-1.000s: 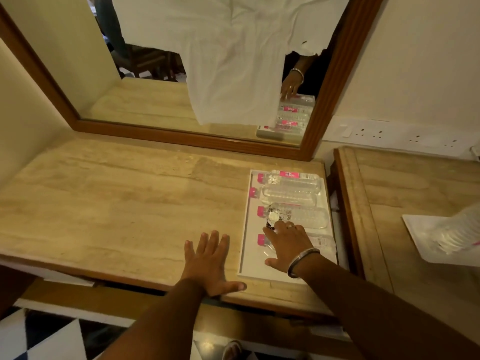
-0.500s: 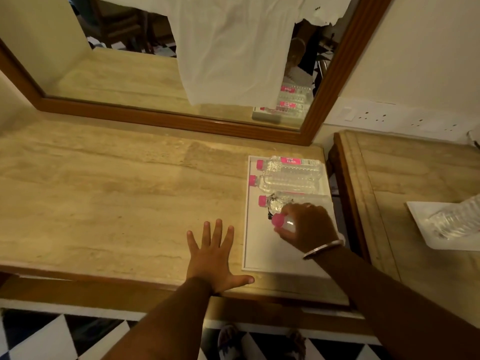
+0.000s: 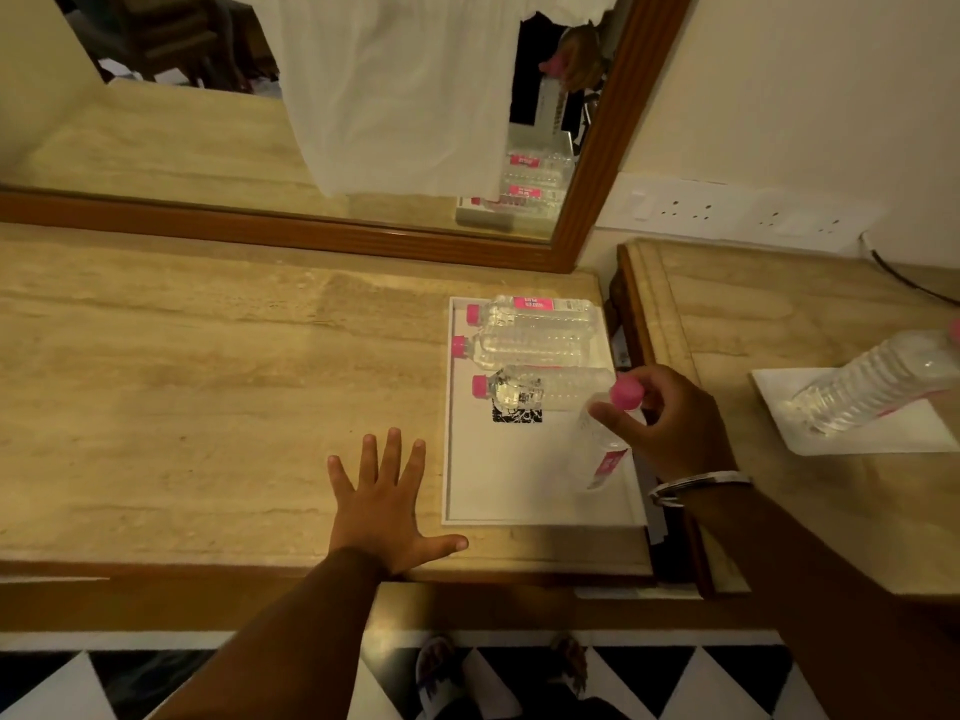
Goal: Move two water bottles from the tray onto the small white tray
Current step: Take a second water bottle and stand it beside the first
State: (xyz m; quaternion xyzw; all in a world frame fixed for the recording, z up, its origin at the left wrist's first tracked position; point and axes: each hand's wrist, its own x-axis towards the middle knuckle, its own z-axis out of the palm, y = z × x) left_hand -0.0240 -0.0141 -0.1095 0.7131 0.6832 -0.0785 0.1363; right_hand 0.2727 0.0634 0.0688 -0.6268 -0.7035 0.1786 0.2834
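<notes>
— From my feed I see a wood-framed mirror (image 3: 332, 96) leaning over the beige stone counter (image 3: 208, 381), white cloth (image 3: 405, 85) reflected in it.

— And right of that?

— A wall socket panel (image 3: 727, 210); below, black-and-white floor tiles (image 3: 717, 683).

Three bottles (image 3: 535, 350) are lying side by side and filling the far half of the tray (image 3: 498, 491), while its near half is lying bare. On the right desk (image 3: 779, 314), a bottle (image 3: 878, 389) is taking up much of the small white tray (image 3: 893, 433). The left hand (image 3: 382, 504) is lying flat on the desk (image 3: 208, 381) just beside the tray, blocking its left edge.
</notes>
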